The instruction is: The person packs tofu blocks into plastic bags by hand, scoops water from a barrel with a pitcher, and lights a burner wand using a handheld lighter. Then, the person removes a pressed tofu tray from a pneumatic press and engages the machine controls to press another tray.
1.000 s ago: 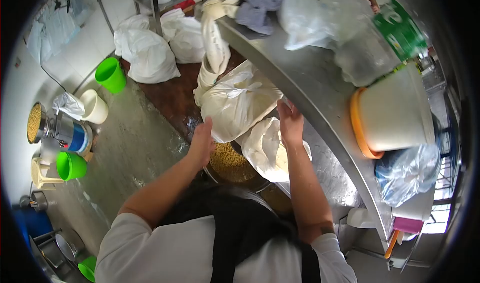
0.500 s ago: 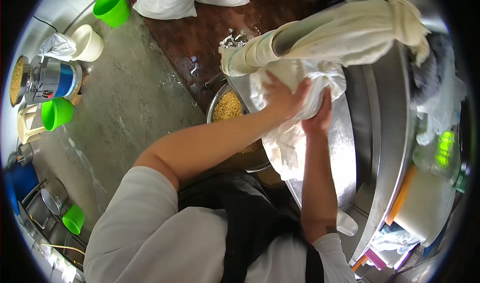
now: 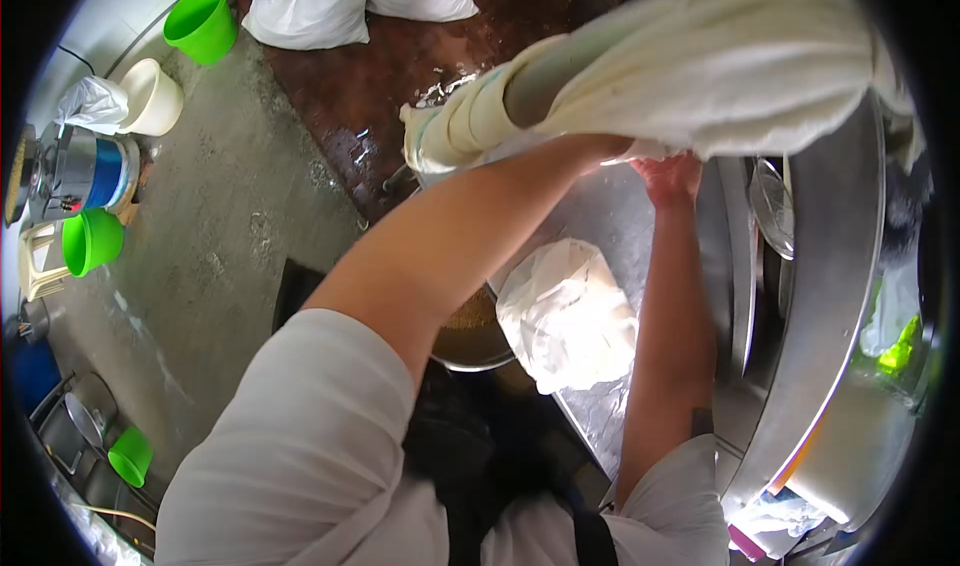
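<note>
The cloth-wrapped metal tube (image 3: 700, 86) crosses the upper right and hides most of both hands. Only the wrist end of my left hand (image 3: 612, 147) shows at its lower edge, the fingers out of sight. Just right of it, the back of my right hand (image 3: 670, 178) shows below the cloth, its fingertips covered. A sliver of white material lies between the hands; what they hold cannot be made out. A crumpled white plastic bag (image 3: 568, 316) rests on the metal table (image 3: 610, 216), below my hands.
A metal bowl (image 3: 475, 366) stands under my left forearm. White sacks (image 3: 305, 6) sit on the reddish floor. Green buckets (image 3: 200, 24) and a cream bucket (image 3: 152, 98) line the left side. A strainer (image 3: 772, 206) lies right of the table, near a curved metal rim (image 3: 835, 296).
Both hands have moved up behind the wrapped tube, and the white bag between them has gone from sight. The other white bag stays on the table. The view has shifted.
</note>
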`<action>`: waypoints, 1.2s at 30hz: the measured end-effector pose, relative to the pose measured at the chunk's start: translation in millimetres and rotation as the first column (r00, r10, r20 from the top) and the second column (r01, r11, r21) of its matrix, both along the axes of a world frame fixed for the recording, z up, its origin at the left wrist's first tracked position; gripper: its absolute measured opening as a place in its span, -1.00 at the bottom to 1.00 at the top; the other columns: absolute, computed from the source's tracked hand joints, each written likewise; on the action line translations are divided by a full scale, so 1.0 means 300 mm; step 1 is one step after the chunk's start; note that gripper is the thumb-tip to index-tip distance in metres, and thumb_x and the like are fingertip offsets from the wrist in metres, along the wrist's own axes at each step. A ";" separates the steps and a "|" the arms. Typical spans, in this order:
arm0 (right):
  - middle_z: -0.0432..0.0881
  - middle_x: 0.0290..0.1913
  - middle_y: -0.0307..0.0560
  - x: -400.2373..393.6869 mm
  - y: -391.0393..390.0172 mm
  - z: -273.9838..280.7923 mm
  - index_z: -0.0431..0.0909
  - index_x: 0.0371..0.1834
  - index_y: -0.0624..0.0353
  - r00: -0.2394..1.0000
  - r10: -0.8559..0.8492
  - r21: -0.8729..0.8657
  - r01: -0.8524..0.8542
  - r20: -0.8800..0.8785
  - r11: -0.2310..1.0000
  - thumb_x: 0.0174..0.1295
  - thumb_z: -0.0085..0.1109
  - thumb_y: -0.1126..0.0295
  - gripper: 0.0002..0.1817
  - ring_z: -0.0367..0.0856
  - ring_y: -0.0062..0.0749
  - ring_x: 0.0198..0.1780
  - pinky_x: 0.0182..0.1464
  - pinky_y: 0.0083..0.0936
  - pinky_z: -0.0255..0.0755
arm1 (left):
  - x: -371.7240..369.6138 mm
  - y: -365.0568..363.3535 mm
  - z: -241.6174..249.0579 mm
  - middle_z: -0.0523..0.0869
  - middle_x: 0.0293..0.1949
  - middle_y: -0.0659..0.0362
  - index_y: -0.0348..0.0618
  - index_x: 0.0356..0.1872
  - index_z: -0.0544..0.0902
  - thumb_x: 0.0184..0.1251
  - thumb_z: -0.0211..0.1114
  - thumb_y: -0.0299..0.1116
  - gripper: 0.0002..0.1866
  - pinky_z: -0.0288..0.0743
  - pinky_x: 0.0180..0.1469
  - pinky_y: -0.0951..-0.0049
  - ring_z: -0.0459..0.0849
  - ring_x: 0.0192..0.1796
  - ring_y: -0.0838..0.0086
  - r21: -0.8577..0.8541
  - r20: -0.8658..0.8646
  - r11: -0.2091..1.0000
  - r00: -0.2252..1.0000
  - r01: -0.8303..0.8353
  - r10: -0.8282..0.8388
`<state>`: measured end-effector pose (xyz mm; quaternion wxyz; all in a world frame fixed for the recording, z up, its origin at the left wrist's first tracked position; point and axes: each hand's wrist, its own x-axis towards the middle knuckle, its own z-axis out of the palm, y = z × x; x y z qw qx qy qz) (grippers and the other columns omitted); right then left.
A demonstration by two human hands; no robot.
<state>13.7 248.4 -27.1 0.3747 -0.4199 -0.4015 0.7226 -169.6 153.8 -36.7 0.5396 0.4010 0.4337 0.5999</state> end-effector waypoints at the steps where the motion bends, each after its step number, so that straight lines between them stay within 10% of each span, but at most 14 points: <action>1: 0.05 0.76 0.03 -0.047 -0.094 0.071 0.04 0.77 -0.09 0.978 -0.125 0.036 0.121 0.169 0.992 0.50 -0.04 -0.40 -0.05 0.12 0.12 0.70 0.54 0.48 0.12 | -0.108 -0.255 0.215 0.40 0.59 -0.19 -0.18 0.63 0.35 0.61 0.17 0.26 -0.16 0.17 0.64 0.10 0.30 0.65 0.02 -0.278 0.043 0.960 0.999 0.027 -0.016; 3: 0.18 0.70 0.08 0.044 -0.197 0.095 0.06 0.75 0.01 0.983 -0.089 0.071 0.078 0.160 0.994 0.56 -0.07 -0.35 -0.09 0.35 0.07 0.57 0.48 0.20 0.32 | -0.037 -0.312 -0.006 0.45 0.54 -0.23 -0.21 0.61 0.35 0.63 0.16 0.24 -0.18 0.28 0.59 0.10 0.40 0.59 -0.02 -0.062 -0.367 0.971 0.910 -0.233 0.194; 5: 0.42 0.58 0.06 0.231 -0.225 0.034 0.23 0.68 0.12 0.887 -0.089 0.088 0.055 0.454 0.995 0.57 0.01 -0.31 -0.13 0.56 -0.08 0.40 0.37 -0.15 0.45 | -0.058 -0.520 -0.102 0.54 0.45 -0.22 -0.30 0.55 0.37 0.67 0.13 0.21 -0.22 0.46 0.45 0.10 0.57 0.45 0.01 -0.115 -0.351 0.991 0.936 -0.065 0.021; 9: 0.66 0.37 -0.02 0.553 -0.470 -0.024 0.52 0.49 0.23 0.432 0.059 0.188 -0.507 0.900 0.841 0.58 0.09 -0.24 -0.24 0.59 -0.41 0.34 0.38 -0.37 0.43 | 0.075 -0.966 -0.252 0.74 0.19 -0.15 -0.43 0.40 0.48 0.66 0.18 0.19 -0.24 0.63 0.21 0.17 0.74 0.18 0.19 -0.317 0.165 0.946 0.978 -0.070 0.127; 12: 0.55 0.51 0.03 0.717 -0.596 -0.108 0.36 0.62 0.26 0.498 0.388 -0.046 -0.568 0.776 0.822 0.61 0.04 -0.21 -0.19 0.42 -0.30 0.57 0.60 -0.36 0.23 | 0.237 -1.133 -0.176 0.71 0.11 0.02 -0.36 0.44 0.40 0.71 0.13 0.12 -0.31 0.60 0.16 0.30 0.68 0.02 0.39 -0.502 0.272 0.854 0.962 0.139 0.003; 15: 0.56 0.50 0.13 0.710 -0.716 -0.130 0.34 0.66 0.08 0.442 0.189 0.169 -0.652 0.877 0.739 0.61 0.08 -0.16 -0.26 0.46 -0.16 0.56 0.56 -0.31 0.29 | 0.338 -1.133 -0.066 0.66 0.15 -0.17 -0.52 0.48 0.29 0.68 0.15 0.13 -0.20 0.52 0.36 0.14 0.66 0.18 0.12 -0.266 0.294 0.955 0.955 0.130 -0.047; 18: 0.60 0.45 0.17 0.675 -0.764 -0.075 0.38 0.61 0.08 0.332 0.191 0.060 -0.616 0.924 0.785 0.57 0.16 -0.14 -0.28 0.52 -0.10 0.51 0.50 -0.25 0.37 | 0.445 -1.074 -0.101 0.18 0.49 -0.49 -0.55 0.61 -0.01 0.61 0.14 0.21 0.01 0.42 0.48 0.02 0.30 0.54 -0.27 -0.466 -0.154 0.884 0.987 -0.041 -0.036; 21: 0.64 0.39 0.18 0.699 -0.813 -0.087 0.43 0.54 0.15 0.439 0.204 0.031 -0.471 0.875 0.882 0.54 0.20 -0.14 -0.28 0.59 -0.10 0.43 0.44 -0.22 0.43 | 0.500 -0.996 -0.012 0.17 0.51 -0.49 -0.55 0.65 -0.10 0.62 0.12 0.21 0.05 0.37 0.54 0.03 0.24 0.59 -0.29 -0.573 -0.092 0.812 0.994 -0.107 0.066; 25: 0.66 0.35 0.20 0.704 -0.911 -0.149 0.44 0.51 0.21 0.587 0.131 0.026 -0.251 0.799 0.968 0.53 0.21 -0.13 -0.28 0.62 -0.08 0.38 0.39 -0.18 0.46 | 0.483 -0.779 0.033 0.33 0.54 -0.42 -0.52 0.63 0.13 0.58 -0.04 0.44 0.09 0.37 0.56 0.15 0.37 0.59 -0.14 -0.581 0.009 0.813 0.998 -0.045 0.062; 27: 0.64 0.36 0.21 0.684 -0.968 -0.161 0.44 0.50 0.25 0.680 0.022 -0.017 -0.014 0.733 1.000 0.53 0.22 -0.11 -0.28 0.62 -0.05 0.34 0.39 -0.18 0.46 | 0.432 -0.702 0.023 0.45 0.50 -0.38 -0.51 0.56 0.31 0.54 -0.09 0.52 0.11 0.40 0.54 0.17 0.48 0.55 -0.04 -0.222 -0.003 0.975 1.000 0.011 -0.012; 29: 0.61 0.40 0.22 0.648 -1.034 -0.119 0.30 0.62 0.17 0.625 0.051 0.008 -0.091 0.779 0.996 0.51 0.25 -0.11 -0.19 0.60 0.01 0.39 0.36 -0.14 0.50 | 0.371 -0.701 0.076 0.47 0.48 -0.41 -0.53 0.54 0.34 0.46 0.04 0.55 0.15 0.39 0.54 0.14 0.47 0.56 -0.01 -0.224 -0.010 0.974 0.999 0.032 -0.036; 31: 0.60 0.40 0.24 0.596 -1.085 -0.114 0.09 0.74 0.05 0.657 -0.052 0.015 0.062 0.752 0.998 0.46 0.29 -0.15 -0.05 0.60 0.01 0.40 0.27 -0.10 0.59 | 0.310 -0.711 0.057 0.53 0.42 -0.42 -0.55 0.51 0.36 0.38 0.23 0.49 0.14 0.41 0.53 0.12 0.53 0.52 -0.08 -0.198 -0.725 0.972 0.686 -0.126 -0.059; 33: 0.54 0.45 0.33 0.563 -1.082 -0.210 -0.03 0.78 -0.02 0.544 -0.115 0.131 0.010 0.831 0.991 0.41 0.31 -0.12 0.02 0.66 0.18 0.33 0.10 -0.10 0.69 | 0.277 -0.739 -0.201 0.58 0.36 -0.44 -0.59 0.45 0.40 0.30 0.39 0.39 0.11 0.46 0.48 0.08 0.58 0.46 -0.14 -0.166 -0.816 0.977 0.574 -0.132 -0.061; 36: 0.53 0.43 0.41 0.413 -1.131 -0.146 0.07 0.72 0.02 0.682 -0.115 0.114 0.046 0.722 0.992 0.41 0.25 -0.13 -0.06 0.67 0.28 0.29 0.08 -0.07 0.69 | 0.201 -0.909 0.007 0.70 0.21 -0.38 -0.43 0.37 0.53 0.37 0.41 0.17 -0.16 0.58 0.33 0.04 0.69 0.29 -0.18 -0.342 -0.738 0.938 0.635 -0.058 -0.230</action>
